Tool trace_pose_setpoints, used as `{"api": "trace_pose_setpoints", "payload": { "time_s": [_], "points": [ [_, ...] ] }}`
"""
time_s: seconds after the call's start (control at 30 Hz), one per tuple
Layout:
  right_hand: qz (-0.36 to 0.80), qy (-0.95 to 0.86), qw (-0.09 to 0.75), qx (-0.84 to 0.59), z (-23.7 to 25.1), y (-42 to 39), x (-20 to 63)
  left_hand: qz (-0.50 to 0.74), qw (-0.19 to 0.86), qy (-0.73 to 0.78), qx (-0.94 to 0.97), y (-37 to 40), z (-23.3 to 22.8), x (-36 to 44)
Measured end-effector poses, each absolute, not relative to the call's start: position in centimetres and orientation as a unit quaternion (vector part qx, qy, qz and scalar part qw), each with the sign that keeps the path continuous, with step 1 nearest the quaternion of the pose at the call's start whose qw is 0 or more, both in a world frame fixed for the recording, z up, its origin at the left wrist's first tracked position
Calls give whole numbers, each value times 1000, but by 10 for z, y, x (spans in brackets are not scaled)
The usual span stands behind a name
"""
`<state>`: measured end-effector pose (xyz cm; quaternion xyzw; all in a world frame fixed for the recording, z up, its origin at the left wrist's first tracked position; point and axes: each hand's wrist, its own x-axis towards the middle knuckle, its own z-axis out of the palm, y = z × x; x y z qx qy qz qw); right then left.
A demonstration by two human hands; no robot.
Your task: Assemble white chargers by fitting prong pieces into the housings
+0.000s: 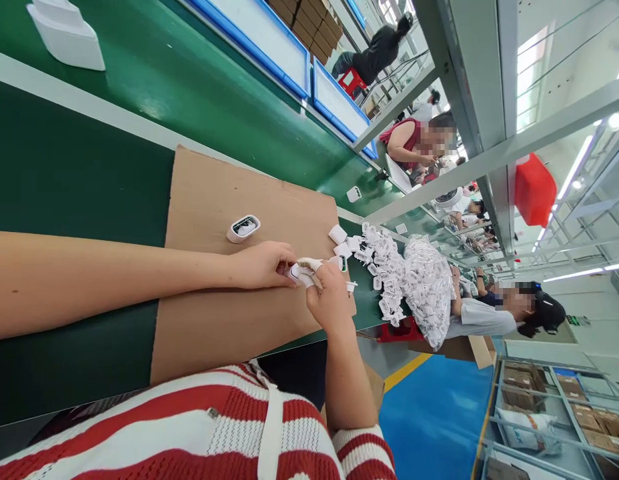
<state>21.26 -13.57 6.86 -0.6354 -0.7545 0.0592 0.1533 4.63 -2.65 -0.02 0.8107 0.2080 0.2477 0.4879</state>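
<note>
And here is the white part (293, 272), right of the middle of the frame, low over the cardboard (219, 327) and caught between two hands. The left hand (264, 264), its bare arm stretching in from the left edge, pinches it between thumb and fingertips. The right hand (330, 293), coming up from the bottom, meets it from the other side, white covers on its fingertips, digits bent and closed on the same piece; exactly what those fingers press is hidden. Just up and left of them, a white casing (244, 228) lies on the cardboard, its open side showing something dark and pale inside. Over to the right, loose casings (338, 234) gather at the cardboard's edge, and then comes the heap of small white pieces (387, 270), running right up to a bulging clear bag (425, 280). Beyond the bag, a co-worker (484, 317) in a black cap and light shirt has arms at the table. Look higher: the shiny green belt (189, 93) crosses the frame, carrying a white device (69, 37) at upper left, with blue-rimmed trays (269, 40) along its far side. Upper right, another co-worker (414, 137) in dark red bends over the line.
</note>
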Motion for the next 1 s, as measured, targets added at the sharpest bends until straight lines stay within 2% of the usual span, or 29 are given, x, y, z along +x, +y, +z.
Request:
{"api": "trace_pose_setpoints", "payload": {
  "time_s": [0.27,0.4,0.6,0.7,0.8,0.9,1.0],
  "points": [
    [-18,-771,58,-633,70,-130,203,246,486,220,809,-25,-5,50],
    [-19,-752,57,-656,72,-124,200,250,478,228,811,-26,-4,50],
    [-2,-737,101,-669,68,-124,204,257,457,240,817,-29,1,49],
    [22,-695,163,-700,57,-128,207,247,450,247,822,-30,1,49],
    [81,-618,264,-736,41,-134,208,237,436,245,833,-33,2,50],
    [138,-575,374,-715,28,-146,211,225,424,235,845,-38,13,47],
    [63,-540,471,-695,20,-163,230,258,407,235,844,-31,38,38]
  ]
}}
